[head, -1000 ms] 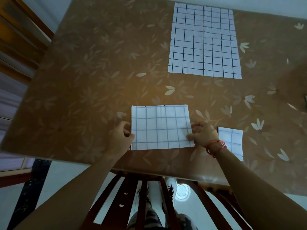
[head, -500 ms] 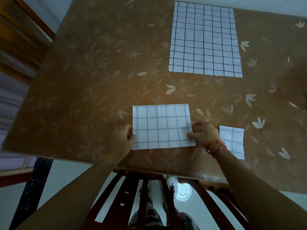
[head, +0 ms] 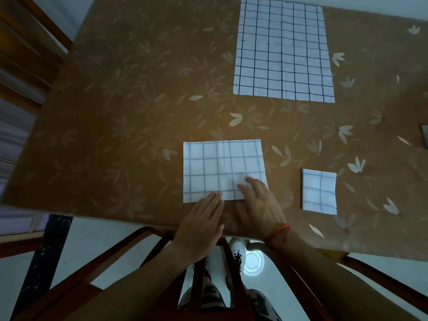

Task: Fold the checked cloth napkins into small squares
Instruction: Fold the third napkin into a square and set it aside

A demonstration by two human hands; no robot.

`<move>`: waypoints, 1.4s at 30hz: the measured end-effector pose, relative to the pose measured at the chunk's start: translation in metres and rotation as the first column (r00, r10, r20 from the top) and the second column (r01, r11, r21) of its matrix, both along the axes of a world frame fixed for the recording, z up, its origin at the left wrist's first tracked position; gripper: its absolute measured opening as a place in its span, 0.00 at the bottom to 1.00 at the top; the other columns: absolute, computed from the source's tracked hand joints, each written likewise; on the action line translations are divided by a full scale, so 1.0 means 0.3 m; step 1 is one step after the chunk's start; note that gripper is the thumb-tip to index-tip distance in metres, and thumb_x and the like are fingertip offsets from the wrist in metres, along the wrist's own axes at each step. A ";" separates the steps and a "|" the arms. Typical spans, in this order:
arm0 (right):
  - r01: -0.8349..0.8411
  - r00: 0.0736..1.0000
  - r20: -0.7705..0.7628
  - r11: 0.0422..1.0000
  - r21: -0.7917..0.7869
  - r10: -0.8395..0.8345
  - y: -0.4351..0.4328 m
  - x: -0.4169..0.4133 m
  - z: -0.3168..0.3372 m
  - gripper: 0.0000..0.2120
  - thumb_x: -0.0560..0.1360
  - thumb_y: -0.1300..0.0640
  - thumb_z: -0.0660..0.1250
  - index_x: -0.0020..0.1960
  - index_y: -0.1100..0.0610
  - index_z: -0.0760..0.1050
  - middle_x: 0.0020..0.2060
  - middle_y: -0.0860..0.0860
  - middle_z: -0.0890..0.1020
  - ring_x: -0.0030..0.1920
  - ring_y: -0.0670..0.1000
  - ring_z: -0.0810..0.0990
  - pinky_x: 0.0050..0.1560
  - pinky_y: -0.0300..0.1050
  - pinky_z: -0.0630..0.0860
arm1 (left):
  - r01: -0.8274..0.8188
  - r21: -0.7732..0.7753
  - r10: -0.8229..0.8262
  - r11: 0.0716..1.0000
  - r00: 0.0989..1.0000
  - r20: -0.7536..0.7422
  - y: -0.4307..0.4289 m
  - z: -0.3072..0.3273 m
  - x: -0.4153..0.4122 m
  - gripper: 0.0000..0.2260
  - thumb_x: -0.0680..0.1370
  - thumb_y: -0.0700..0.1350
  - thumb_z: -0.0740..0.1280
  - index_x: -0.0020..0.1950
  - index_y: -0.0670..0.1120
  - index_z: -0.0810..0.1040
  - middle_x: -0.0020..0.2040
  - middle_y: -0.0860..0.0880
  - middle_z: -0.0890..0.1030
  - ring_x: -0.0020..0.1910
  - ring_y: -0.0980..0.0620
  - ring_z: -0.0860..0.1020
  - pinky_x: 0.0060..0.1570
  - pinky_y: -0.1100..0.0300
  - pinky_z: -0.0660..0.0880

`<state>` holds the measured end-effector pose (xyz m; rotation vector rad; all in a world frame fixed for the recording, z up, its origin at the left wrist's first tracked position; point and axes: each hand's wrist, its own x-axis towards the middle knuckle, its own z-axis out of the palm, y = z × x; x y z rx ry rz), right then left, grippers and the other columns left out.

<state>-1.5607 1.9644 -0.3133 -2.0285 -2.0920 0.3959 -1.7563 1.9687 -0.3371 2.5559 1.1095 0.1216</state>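
- brown, leaf-patterned cloth covers the table (head: 139,112) under you, and pale floor shows past its near edge.
- a wooden chair (head: 129,256) stands tucked under the near edge at 6 o'clock, with your legs and shoes visible through its slats.
- the half-folded napkin (head: 220,165) lies flat near the near edge, just 6 o'clock of the table's middle, a white rectangle with a thin blue check, long side running left to right.
- your left hand (head: 201,225) lies open and flat, fingers together, with its fingertips on the napkin's near edge and its palm back over the table's edge.
- your right hand (head: 259,205) is open too, fingers spread, pressing down on the napkin's near right corner; it grips nothing.
- the two hands sit close together, nearly side by side, the right one slightly further onto the cloth.
- a red wristband (head: 278,230) circles your right wrist.
- at 3 o'clock of the half-folded napkin, apart from it, lies the small folded square (head: 319,191), same blue check.
- at 1 o'clock, well apart near the far edge, the unfolded napkin (head: 282,49) is spread flat, its check darker, with a crease line down its middle.
- a small dark object (head: 425,140) is cut off by the frame at 3 o'clock; you cannot tell what it is.
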 end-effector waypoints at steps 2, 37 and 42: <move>-0.133 0.989 0.053 0.990 -0.052 0.136 -0.051 -0.040 -0.023 0.24 0.75 0.50 0.54 0.66 0.62 0.69 0.69 0.62 0.68 0.70 0.61 0.67 0.65 0.55 0.71 | -0.019 0.003 0.019 1.000 0.999 -0.034 -0.005 -0.007 0.007 0.26 0.80 0.49 0.57 0.74 0.37 0.65 0.75 0.39 0.65 0.76 0.44 0.61 0.72 0.49 0.63; 0.010 0.952 0.293 0.953 -0.304 0.083 -0.155 0.094 -0.071 0.36 0.77 0.40 0.46 0.73 0.66 0.61 0.74 0.61 0.60 0.74 0.59 0.59 0.72 0.57 0.60 | -0.219 -0.005 0.208 0.976 0.935 -0.287 -0.032 -0.047 -0.159 0.30 0.81 0.55 0.47 0.78 0.39 0.56 0.79 0.42 0.54 0.78 0.47 0.53 0.74 0.48 0.59; 0.031 0.994 0.110 0.942 -0.334 0.006 -0.125 0.082 -0.036 0.39 0.75 0.38 0.42 0.76 0.63 0.54 0.76 0.58 0.53 0.76 0.58 0.52 0.75 0.50 0.52 | -0.221 -0.012 0.208 0.975 0.935 -0.288 -0.030 -0.047 -0.163 0.30 0.81 0.55 0.46 0.78 0.40 0.56 0.79 0.44 0.53 0.78 0.48 0.52 0.74 0.48 0.58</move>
